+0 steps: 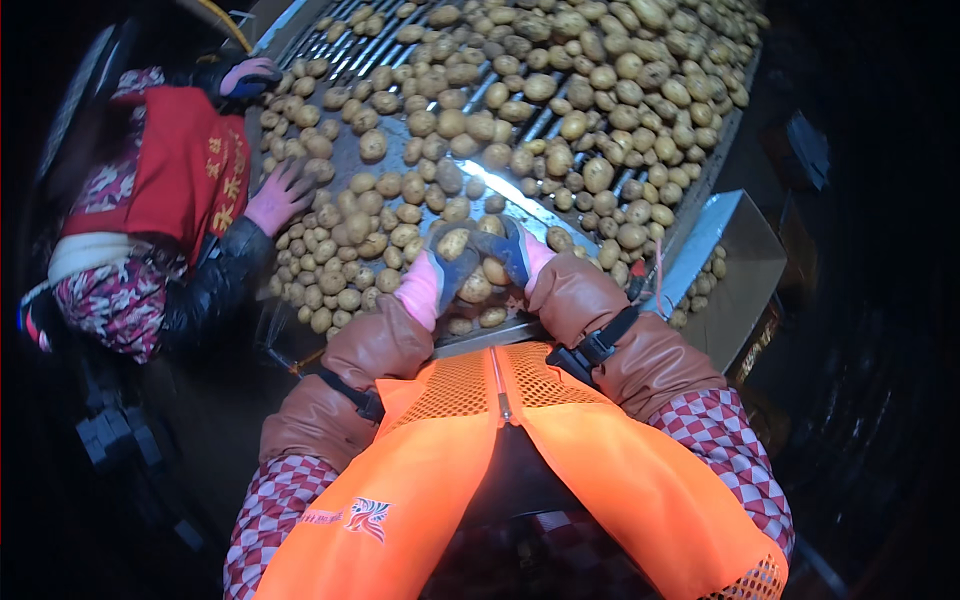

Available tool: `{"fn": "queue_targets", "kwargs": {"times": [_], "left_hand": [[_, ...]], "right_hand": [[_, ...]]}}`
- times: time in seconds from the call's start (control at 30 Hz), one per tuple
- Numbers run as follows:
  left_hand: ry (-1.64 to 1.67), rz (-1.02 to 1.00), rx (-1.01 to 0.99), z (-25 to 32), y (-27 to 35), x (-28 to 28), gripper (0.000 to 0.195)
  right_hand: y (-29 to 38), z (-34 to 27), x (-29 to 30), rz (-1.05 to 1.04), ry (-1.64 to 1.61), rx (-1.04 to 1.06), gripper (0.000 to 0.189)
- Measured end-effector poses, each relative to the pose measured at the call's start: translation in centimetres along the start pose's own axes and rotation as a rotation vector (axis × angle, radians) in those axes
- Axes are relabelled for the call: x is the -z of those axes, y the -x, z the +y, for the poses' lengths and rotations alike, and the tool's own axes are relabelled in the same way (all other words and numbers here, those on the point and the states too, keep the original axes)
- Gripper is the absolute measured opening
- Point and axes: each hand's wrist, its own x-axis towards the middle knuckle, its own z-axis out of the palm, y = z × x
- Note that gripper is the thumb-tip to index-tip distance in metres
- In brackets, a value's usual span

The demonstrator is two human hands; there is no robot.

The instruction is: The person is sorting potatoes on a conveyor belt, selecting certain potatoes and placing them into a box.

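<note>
My left hand (448, 268), in a pink glove with a dark blue coating, is curled around a potato (454, 244). Close beside it, my right hand (511, 249) wears the same kind of glove, its fingers bent inward. One potato (491, 225) shows at the fingertips of my right hand and another potato (495, 271) just below them; whether that hand grips either is hidden. Below both hands a potato (475, 286) lies near my left thumb. Around them, many loose potatoes (349, 281) cover a metal sorting table (390, 135).
Beyond the table, a roller conveyor (382, 45) carries a thick heap of potatoes (645, 97). A co-worker in a red apron (199, 150) leans in at the left, one gloved hand (281, 196) on the potatoes. At the right stands an opened cardboard box (739, 262) with potatoes inside.
</note>
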Motion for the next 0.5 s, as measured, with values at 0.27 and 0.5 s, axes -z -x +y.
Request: {"fn": "queue_targets", "kwargs": {"times": [0.27, 0.5], "left_hand": [[-0.007, -0.394, 0.214, 19.4, -3.2, -18.9, 0.087], [-0.343, -0.574, 0.084, 15.3, -2.0, -22.4, 0.065]], "right_hand": [[20.7, -6.3, 11.5, -0.019, -0.084, 0.546, 0.045], [26.9, -4.3, 24.5, 1.078, 0.233, 0.618, 0.053]]}}
